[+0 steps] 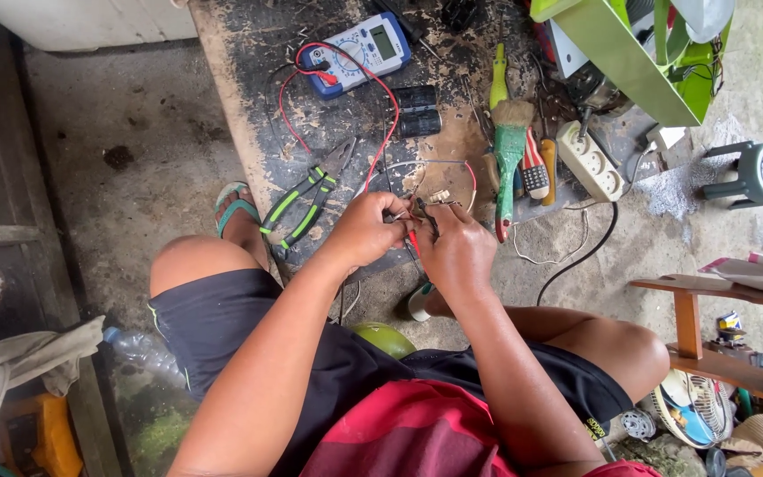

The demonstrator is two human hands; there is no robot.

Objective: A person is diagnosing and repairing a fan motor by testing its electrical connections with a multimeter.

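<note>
Holding two probes (415, 225), left hand (366, 231), right hand (457, 252), one multimeter (355, 51)

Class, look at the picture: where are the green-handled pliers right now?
The green-handled pliers lie on the worn bench, left of the left hand, below the multimeter.

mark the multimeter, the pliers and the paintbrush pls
multimeter (357, 51), head view, on its blue-edged case.
pliers (300, 201), head view, on the green-and-black handles.
paintbrush (509, 146), head view, on the green ferrule below the bristles.
</note>
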